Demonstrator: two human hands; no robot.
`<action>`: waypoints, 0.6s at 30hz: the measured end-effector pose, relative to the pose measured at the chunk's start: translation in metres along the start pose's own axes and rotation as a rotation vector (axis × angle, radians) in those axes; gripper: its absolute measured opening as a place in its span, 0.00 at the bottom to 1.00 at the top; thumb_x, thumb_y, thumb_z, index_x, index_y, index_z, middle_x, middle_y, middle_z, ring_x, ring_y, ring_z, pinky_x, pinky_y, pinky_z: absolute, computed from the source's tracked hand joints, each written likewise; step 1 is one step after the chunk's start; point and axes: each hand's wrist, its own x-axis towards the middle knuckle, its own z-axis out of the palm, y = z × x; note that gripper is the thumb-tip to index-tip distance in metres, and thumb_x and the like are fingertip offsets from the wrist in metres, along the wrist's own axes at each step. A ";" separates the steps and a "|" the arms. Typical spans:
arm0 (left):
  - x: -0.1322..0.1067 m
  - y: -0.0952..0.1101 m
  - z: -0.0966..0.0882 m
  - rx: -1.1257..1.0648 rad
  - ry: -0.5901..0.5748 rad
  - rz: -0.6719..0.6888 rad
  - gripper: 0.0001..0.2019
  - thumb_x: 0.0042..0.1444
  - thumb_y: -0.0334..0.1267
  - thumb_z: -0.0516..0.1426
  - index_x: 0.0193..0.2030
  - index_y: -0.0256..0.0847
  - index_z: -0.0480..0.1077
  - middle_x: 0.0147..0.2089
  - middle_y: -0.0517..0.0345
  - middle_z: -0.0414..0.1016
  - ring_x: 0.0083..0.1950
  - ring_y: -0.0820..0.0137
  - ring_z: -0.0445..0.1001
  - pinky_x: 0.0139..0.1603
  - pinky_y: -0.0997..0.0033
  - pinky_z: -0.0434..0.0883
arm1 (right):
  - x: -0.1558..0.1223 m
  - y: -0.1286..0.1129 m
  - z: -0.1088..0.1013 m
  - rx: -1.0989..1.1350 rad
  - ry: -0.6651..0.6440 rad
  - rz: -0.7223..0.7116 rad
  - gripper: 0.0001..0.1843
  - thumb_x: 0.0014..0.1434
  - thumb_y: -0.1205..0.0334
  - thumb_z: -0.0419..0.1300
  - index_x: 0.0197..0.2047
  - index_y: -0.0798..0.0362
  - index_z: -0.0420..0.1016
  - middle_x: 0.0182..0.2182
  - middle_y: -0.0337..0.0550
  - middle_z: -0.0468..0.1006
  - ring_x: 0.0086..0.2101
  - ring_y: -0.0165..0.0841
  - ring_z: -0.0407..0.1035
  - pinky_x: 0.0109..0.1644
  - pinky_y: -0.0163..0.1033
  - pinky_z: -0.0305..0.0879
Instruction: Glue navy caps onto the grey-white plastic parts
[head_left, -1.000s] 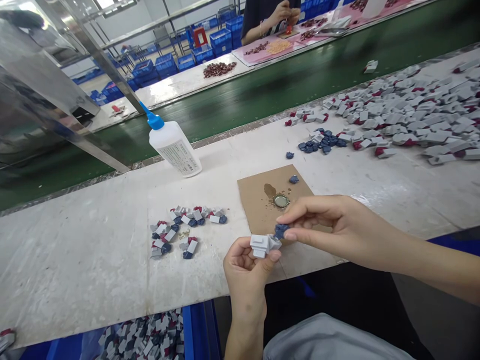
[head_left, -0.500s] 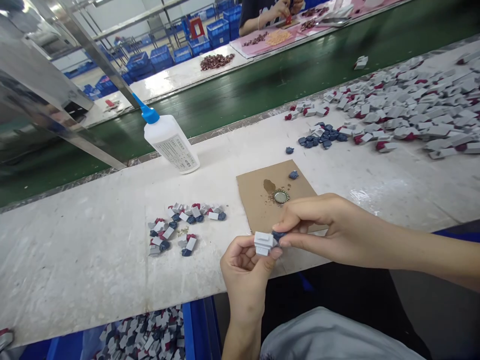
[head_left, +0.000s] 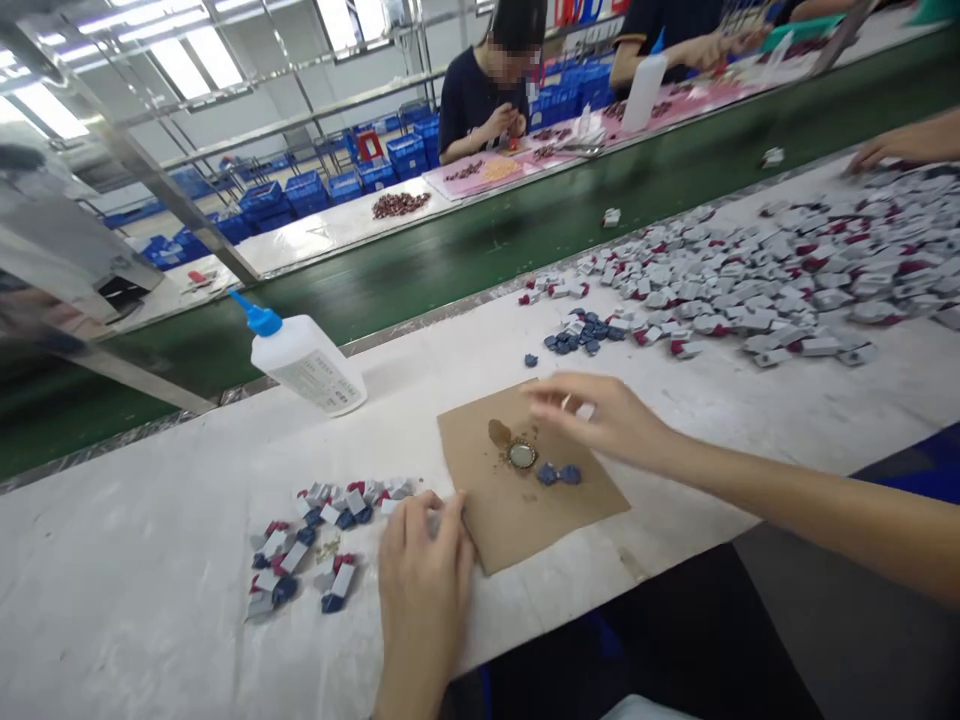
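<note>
My left hand [head_left: 424, 575] rests at the left edge of a cardboard sheet [head_left: 465, 420], its fingers curled round a small grey plastic piece [head_left: 434, 522], mostly hidden. Over the sheet's upper right side is my right hand [head_left: 600, 415], slightly blurred, thumb and fingers apart with nothing visible between them. On the cardboard a round metal cap [head_left: 522, 455] lies beside a brown wet stain [head_left: 499, 432]. Two dark blue pieces [head_left: 559, 474] sit just right of the cap. Left of my left hand is a cluster of grey, red and blue assembled pieces [head_left: 304, 535].
A white bottle with a blue nozzle [head_left: 307, 365] stands at the back left. Loose blue parts [head_left: 585, 332] and a large pile of grey-and-red pieces [head_left: 750, 280] spread along the right. Beyond runs a green conveyor belt [head_left: 450, 265]. Other people [head_left: 487, 110] work across it; another hand [head_left: 907, 148] reaches in at right.
My hands have separated: the left went down to the table left of the cardboard, the right moved over the cardboard. Two blue pieces now lie by the cap. The camera view has tilted up.
</note>
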 end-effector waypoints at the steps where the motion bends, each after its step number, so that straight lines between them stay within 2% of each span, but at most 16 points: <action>1: 0.003 -0.006 0.004 0.131 0.031 0.031 0.13 0.53 0.28 0.53 0.44 0.39 0.72 0.45 0.42 0.70 0.50 0.52 0.67 0.46 0.52 0.67 | 0.008 0.018 -0.013 -0.137 0.123 0.036 0.17 0.60 0.53 0.52 0.45 0.53 0.73 0.40 0.47 0.76 0.33 0.34 0.70 0.32 0.37 0.68; 2: 0.005 -0.012 0.007 0.224 0.052 0.052 0.11 0.53 0.28 0.53 0.41 0.38 0.73 0.48 0.40 0.70 0.54 0.49 0.65 0.50 0.49 0.65 | 0.015 0.038 -0.027 -0.295 0.209 0.051 0.17 0.60 0.53 0.51 0.45 0.53 0.74 0.40 0.48 0.76 0.34 0.36 0.70 0.34 0.40 0.68; 4: 0.006 -0.025 0.009 0.342 0.090 0.071 0.10 0.52 0.29 0.52 0.39 0.37 0.72 0.54 0.38 0.67 0.59 0.47 0.61 0.55 0.43 0.59 | 0.025 0.075 -0.056 -0.604 0.292 0.057 0.19 0.59 0.52 0.50 0.44 0.54 0.74 0.41 0.51 0.75 0.41 0.42 0.68 0.39 0.45 0.67; 6: 0.003 -0.042 0.006 0.404 0.123 0.053 0.09 0.52 0.31 0.52 0.39 0.37 0.72 0.58 0.36 0.65 0.60 0.46 0.60 0.57 0.39 0.55 | 0.027 0.106 -0.082 -0.735 0.337 0.078 0.21 0.58 0.51 0.51 0.44 0.57 0.74 0.41 0.55 0.74 0.44 0.48 0.65 0.44 0.51 0.65; 8: 0.000 -0.059 0.001 0.421 0.142 0.023 0.10 0.52 0.33 0.52 0.39 0.36 0.71 0.60 0.34 0.63 0.60 0.43 0.60 0.58 0.37 0.53 | 0.022 0.125 -0.102 -0.789 0.359 0.085 0.23 0.56 0.50 0.51 0.45 0.59 0.74 0.43 0.58 0.73 0.45 0.51 0.64 0.47 0.54 0.62; 10: -0.003 -0.073 -0.004 0.408 0.136 0.011 0.13 0.52 0.35 0.52 0.42 0.33 0.70 0.60 0.31 0.62 0.60 0.40 0.60 0.57 0.36 0.53 | 0.013 0.134 -0.114 -0.867 0.354 0.065 0.24 0.57 0.47 0.50 0.46 0.57 0.73 0.44 0.56 0.72 0.46 0.49 0.64 0.47 0.52 0.61; 13: -0.003 -0.082 -0.007 0.398 0.146 0.007 0.24 0.53 0.40 0.51 0.55 0.29 0.63 0.61 0.28 0.58 0.57 0.36 0.62 0.55 0.35 0.55 | -0.005 0.133 -0.121 -0.962 0.318 0.051 0.25 0.58 0.44 0.47 0.45 0.54 0.72 0.41 0.54 0.73 0.44 0.46 0.65 0.44 0.46 0.63; 15: -0.001 -0.079 -0.008 0.412 0.198 -0.007 0.32 0.53 0.44 0.51 0.63 0.33 0.53 0.64 0.32 0.55 0.55 0.35 0.64 0.56 0.35 0.55 | -0.017 0.131 -0.121 -0.954 0.282 0.091 0.25 0.58 0.43 0.48 0.44 0.53 0.72 0.39 0.52 0.74 0.41 0.44 0.66 0.38 0.42 0.63; 18: 0.009 -0.064 -0.011 0.403 0.271 -0.012 0.35 0.53 0.42 0.53 0.67 0.39 0.46 0.66 0.38 0.52 0.54 0.38 0.65 0.58 0.37 0.54 | -0.028 0.131 -0.118 -0.838 0.201 0.208 0.23 0.56 0.45 0.51 0.45 0.53 0.71 0.39 0.51 0.74 0.38 0.44 0.69 0.29 0.40 0.62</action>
